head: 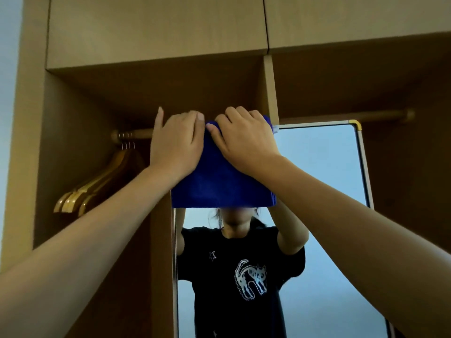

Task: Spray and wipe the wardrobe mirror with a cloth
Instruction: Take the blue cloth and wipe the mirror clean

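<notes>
While both hands clamp the blue cloth [217, 176] at the mirror [324, 172] top edge, left hand [177, 142] and right hand [244, 140] side by side, nearly touching, fingers curled over the fold. Hanging straight down the glass, so probably a downward wipe, either hand equally near. Wooden wardrobe [156, 32] all around, hangers [97, 184] on the rail [136, 134] to the left.

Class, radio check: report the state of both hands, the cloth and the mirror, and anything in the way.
Left hand and right hand both grip blue cloth at its top edge. Cloth hangs over mirror top left corner. Hangers off left, clear.
</notes>
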### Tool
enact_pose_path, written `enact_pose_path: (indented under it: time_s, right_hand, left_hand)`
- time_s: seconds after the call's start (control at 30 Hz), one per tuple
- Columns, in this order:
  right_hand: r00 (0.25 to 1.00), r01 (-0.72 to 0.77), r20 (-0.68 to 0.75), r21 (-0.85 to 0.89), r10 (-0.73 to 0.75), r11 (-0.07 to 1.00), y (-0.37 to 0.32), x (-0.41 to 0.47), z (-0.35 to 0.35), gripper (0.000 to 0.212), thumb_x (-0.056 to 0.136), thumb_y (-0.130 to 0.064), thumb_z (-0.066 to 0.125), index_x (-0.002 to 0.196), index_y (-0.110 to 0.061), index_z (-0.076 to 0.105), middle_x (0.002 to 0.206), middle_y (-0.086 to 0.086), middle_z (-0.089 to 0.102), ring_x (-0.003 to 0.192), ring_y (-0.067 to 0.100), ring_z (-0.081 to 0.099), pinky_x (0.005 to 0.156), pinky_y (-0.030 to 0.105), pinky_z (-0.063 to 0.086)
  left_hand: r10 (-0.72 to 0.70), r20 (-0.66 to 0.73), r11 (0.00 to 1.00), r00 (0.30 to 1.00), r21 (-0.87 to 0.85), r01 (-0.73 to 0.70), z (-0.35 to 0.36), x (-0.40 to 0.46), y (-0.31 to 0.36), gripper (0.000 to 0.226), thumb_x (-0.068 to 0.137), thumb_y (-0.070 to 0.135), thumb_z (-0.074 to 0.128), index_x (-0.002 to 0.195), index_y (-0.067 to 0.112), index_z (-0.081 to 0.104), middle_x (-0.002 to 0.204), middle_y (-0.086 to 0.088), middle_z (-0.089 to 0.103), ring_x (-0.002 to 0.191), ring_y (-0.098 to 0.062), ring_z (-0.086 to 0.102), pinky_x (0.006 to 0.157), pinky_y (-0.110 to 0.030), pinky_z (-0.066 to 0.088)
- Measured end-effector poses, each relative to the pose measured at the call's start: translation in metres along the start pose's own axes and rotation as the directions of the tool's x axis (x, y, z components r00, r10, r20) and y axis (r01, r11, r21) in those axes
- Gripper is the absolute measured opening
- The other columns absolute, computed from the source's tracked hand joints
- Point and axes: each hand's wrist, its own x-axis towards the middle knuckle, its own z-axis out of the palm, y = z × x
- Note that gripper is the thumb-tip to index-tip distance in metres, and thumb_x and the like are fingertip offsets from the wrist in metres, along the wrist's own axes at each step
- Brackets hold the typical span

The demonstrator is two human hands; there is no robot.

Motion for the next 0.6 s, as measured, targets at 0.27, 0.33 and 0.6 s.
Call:
enact_pose_path:
  time_s: [0.27, 0.33, 0.6]
  right_hand:
    - [0.997, -0.013, -0.079, 0.012, 0.014, 1.000, 0.017, -0.015, -0.001, 0.037, 0.103, -0.037, 0.034, 0.110, -0.015, 0.063, 0.104, 0.003, 0.063, 0.095, 0.020, 0.058, 0.086, 0.034, 0.043]
    - [0.995, -0.009, -0.102, 0.007, 0.010, 1.000, 0.022, -0.019, -0.002, 0.037, 0.103, -0.037, 0.035, 0.111, -0.014, 0.064, 0.104, 0.003, 0.063, 0.094, 0.020, 0.058, 0.086, 0.034, 0.044]
    - [0.979, -0.015, -0.203, 0.012, 0.017, 1.000, 0.052, -0.043, -0.006, 0.033, 0.100, -0.030, 0.042, 0.112, -0.010, 0.066, 0.103, 0.005, 0.066, 0.095, 0.022, 0.060, 0.089, 0.036, 0.046]
  left_hand:
    - [0.046, -0.021, 0.994, 0.999, 0.100, -0.044, 0.020, -0.011, 0.017, 0.046, 0.103, 0.031, 0.024, 0.131, 0.009, 0.053, 0.131, -0.007, 0.058, 0.132, -0.023, 0.043, 0.118, -0.044, 0.019]
    - [0.058, -0.056, 0.991, 0.997, 0.121, -0.051, 0.027, -0.013, 0.025, 0.044, 0.103, 0.028, 0.026, 0.129, 0.006, 0.053, 0.129, -0.010, 0.058, 0.132, -0.026, 0.043, 0.118, -0.043, 0.019]
    - [0.122, -0.098, 0.981, 0.988, 0.161, -0.105, 0.050, -0.015, 0.059, 0.049, 0.102, 0.031, 0.023, 0.143, 0.011, 0.041, 0.140, -0.018, 0.049, 0.139, -0.034, 0.034, 0.120, -0.045, 0.016]
